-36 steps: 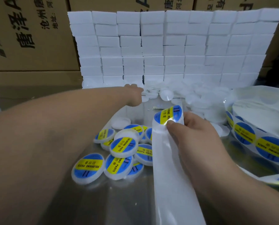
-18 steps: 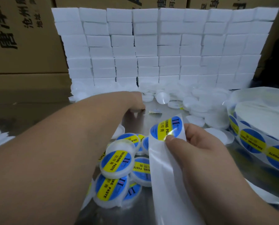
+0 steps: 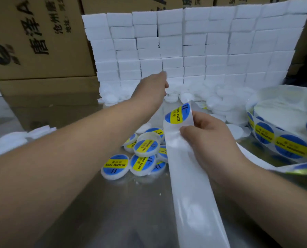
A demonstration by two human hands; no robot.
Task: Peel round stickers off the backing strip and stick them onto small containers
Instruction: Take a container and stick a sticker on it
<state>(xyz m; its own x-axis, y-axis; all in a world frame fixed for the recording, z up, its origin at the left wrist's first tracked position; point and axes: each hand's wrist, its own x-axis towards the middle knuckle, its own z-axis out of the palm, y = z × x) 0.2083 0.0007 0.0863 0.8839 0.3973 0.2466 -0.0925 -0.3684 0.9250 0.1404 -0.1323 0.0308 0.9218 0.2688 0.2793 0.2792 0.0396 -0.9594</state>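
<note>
Right now my right hand (image 3: 208, 140) pinches the long white glossy backing strip (image 3: 190, 185), thumb pressed on its near face and fingers curled behind it. Just above the thumb, at the strip's far end, sits the round blue sticker with a yellow band reading SOLDERING PASTE (image 3: 177, 113); it is near my thumb tip but not under it. Below the pinch the strip runs bare toward me and leaves the picture at the bottom edge.

My left hand (image 3: 154, 86) is stretched out well ahead and to the left of the strip, over the heap of small round plain white containers (image 3: 226, 101) at the foot of a wall of white foam blocks (image 3: 211, 47). It is blurred, so I cannot tell whether its fingers are straight, curled or holding anything.

Between my forearms, just left of the strip, lies a cluster of small round white labelled containers (image 3: 143, 149) bearing the same blue and yellow stickers, some leaning on each other; the rightmost ones are partly hidden behind the strip's left edge. To my right a loose coil of sticker-covered strip (image 3: 283, 145) rests on the shiny metal table (image 3: 122, 212), one loop trailing under my right forearm. The widest stretch of bare metal lies nearest me, between my arms. More white pieces (image 3: 15, 140) sit at the table's left edge, and brown printed cardboard boxes (image 3: 33, 42) stand behind everything
</note>
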